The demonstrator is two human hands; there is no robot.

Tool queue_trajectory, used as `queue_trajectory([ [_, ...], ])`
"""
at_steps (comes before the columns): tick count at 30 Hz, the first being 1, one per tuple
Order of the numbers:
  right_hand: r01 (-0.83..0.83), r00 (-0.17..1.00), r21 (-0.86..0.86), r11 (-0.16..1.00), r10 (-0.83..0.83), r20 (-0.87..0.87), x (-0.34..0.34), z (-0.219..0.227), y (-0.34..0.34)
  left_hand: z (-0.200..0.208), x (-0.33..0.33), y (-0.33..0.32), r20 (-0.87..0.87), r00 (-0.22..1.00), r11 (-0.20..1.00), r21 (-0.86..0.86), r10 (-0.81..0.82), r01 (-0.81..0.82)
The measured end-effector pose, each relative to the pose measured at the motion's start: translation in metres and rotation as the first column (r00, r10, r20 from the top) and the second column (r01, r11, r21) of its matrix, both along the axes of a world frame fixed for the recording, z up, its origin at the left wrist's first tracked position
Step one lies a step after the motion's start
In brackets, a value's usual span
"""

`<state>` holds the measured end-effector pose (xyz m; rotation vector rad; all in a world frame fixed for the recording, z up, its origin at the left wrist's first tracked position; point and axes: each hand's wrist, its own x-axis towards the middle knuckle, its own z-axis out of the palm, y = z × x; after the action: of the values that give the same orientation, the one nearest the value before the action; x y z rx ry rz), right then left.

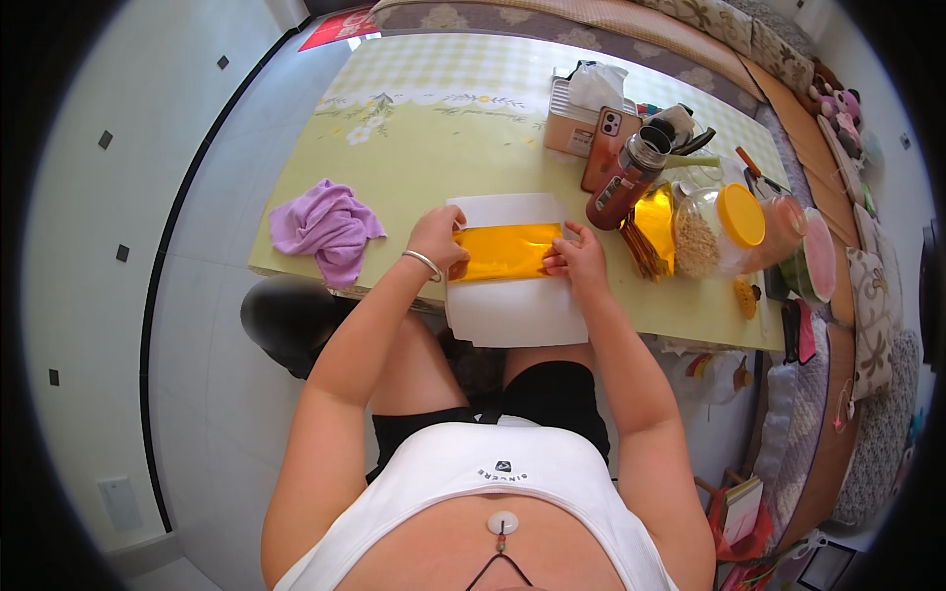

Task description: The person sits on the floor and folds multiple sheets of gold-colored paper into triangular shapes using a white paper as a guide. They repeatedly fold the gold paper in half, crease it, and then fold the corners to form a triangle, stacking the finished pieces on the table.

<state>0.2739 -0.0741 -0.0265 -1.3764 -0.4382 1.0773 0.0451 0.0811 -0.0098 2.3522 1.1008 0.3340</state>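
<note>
At frame centre, the left hand and right hand are pinching opposite ends of a gold sheet on white card; it is lying flat, its handling apparently unfinished, while a gold stack is resting on the counter, right of centre.

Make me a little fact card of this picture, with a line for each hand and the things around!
Left hand: left hand touching the left end of a shiny gold rectangular sheet
Right hand: right hand touching its right end
Under the gold sheet: flat white sheet
Left side: crumpled purple cloth
Right side: dark red cylindrical flask, folded shiny gold pieces, clear rounded jar with a round yellow lid
Table: pale yellow-green, flower-patterned cover
</note>
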Motion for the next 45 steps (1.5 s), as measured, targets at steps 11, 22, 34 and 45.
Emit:
queue_trajectory([
  [11,-0.067,0.997,0.02,0.998,0.068,-0.039,0.003,0.004,-0.004,-0.001,-0.012,-0.019,0.336,0.835,0.728,-0.678,0.436,-0.107],
  [22,-0.091,0.996,-0.031,0.995,0.092,0.009,0.001,0.014,-0.017,-0.007,-0.022,-0.041,0.426,0.624,0.558,-0.83,0.655,-0.019],
  [34,-0.099,0.917,-0.203,0.974,0.168,0.361,-0.005,0.019,-0.038,-0.026,-0.024,-0.049,0.407,0.828,0.884,-0.422,0.385,-0.203],
  [45,-0.034,0.552,-0.391,0.92,0.343,0.76,-0.013,0.023,-0.04,-0.016,-0.03,-0.055,0.364,0.926,0.991,0.045,0.099,-0.124],
])
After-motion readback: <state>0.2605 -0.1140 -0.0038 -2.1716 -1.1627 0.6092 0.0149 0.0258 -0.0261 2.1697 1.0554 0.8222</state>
